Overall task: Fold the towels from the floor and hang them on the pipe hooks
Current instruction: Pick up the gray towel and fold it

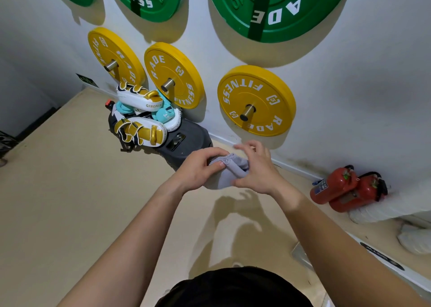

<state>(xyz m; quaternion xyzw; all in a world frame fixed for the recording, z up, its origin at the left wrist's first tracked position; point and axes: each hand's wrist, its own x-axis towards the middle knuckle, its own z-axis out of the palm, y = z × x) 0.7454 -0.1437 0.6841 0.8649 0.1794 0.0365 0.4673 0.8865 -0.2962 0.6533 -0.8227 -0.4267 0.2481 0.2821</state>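
**Grey towel held in both hands over a beige gym floor**

Beige flooring (pixel 70 201) lay open to the left of the person's bare arms and beneath them. A white wall (pixel 349 78) closed off the far side, and its skirting ran slantwise just beyond the hands.

The small grey towel (pixel 229 175) was bunched up in mid-air between the two hands, clear of the floor. The left hand (pixel 198 169) gripped its upper hemmed edge, with the fingers curled over the top and the thumb pinching from the front. The right hand (pixel 256 171) held the other side, its thumb hooked round the lower folds. Its fingers were spread and slightly blurred.

Three yellow weight plates (pixel 256 100) hung low on the wall, each with a steel peg (pixel 247 112) sticking out of its middle. Larger green plates (pixel 275 5) hung above them. Just beyond the left hand, a dark bag (pixel 186 141) lay on the floor against the wall. White and gold strike pads (pixel 140 96) and teal gear were piled at its far end.

To the right, two red fire extinguishers (pixel 345 190) lay at the foot of the wall, beside a white wrapped pipe (pixel 396 204). A black shirt (pixel 233 288) filled the bottom edge of the view.
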